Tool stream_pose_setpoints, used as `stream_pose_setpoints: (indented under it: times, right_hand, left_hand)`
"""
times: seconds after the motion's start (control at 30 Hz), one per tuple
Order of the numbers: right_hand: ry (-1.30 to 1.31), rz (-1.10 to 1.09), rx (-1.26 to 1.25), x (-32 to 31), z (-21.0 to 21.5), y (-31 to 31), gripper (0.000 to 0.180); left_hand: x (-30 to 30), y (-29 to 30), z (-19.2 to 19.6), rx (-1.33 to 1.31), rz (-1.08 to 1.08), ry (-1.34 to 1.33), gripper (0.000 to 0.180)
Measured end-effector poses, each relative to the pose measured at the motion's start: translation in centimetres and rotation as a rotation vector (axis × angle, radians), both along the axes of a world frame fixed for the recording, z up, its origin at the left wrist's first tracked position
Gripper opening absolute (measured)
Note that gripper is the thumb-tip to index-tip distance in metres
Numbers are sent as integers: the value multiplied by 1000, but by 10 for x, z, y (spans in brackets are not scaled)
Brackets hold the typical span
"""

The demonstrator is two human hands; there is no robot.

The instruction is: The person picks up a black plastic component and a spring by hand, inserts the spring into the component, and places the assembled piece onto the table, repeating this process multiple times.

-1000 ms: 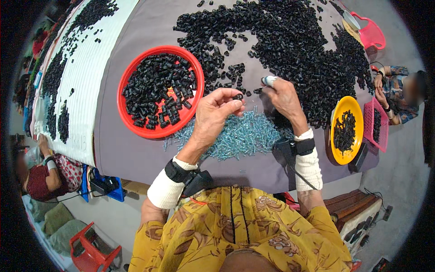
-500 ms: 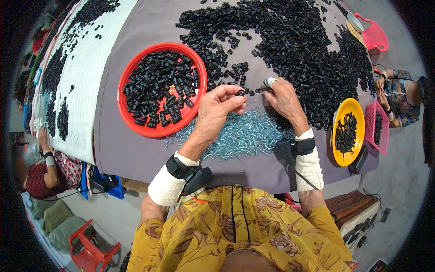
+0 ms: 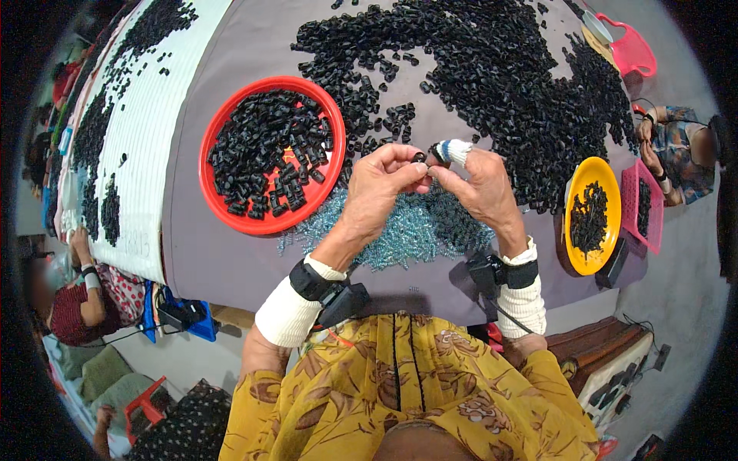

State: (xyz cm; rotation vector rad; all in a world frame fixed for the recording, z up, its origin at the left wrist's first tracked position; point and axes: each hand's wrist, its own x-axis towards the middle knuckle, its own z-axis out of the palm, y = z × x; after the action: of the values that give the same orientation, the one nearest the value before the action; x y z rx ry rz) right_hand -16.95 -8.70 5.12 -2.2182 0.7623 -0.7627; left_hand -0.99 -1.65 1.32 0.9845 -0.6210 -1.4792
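Basically, left hand (image 3: 374,187) has thumb and fingers pinched on a small black part (image 3: 420,157), held over the table (image 3: 207,253) just above a pile of blue springs (image 3: 365,234). Right hand (image 3: 486,188), with a white wrap (image 3: 459,150) on one finger, is bent nearly closed, fingertips right beside that part, but can't tell what they grip. Red tray (image 3: 336,123) of black parts sits left, black heap (image 3: 492,84) beyond, yellow plate (image 3: 613,211) right.
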Motion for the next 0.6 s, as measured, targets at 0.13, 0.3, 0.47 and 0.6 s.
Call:
stream_pose_setpoints:
  times: [0.13, 0.3, 0.47, 0.6]
  right_hand:
    - [-93, -55, 72, 3, 1, 6, 12]
    - [-34, -71, -81, 4, 2, 12, 11]
    - [-51, -109, -221, 5, 0, 13, 9]
    - [-57, -132, -296, 5, 8, 11, 11]
  left_hand:
    - [0, 2, 3, -7, 29, 56, 18]
    - [-3, 0, 8, -46, 77, 121, 16]
    - [-6, 2, 14, -111, 106, 49, 18]
    - [-7, 3, 14, -156, 136, -74, 21]
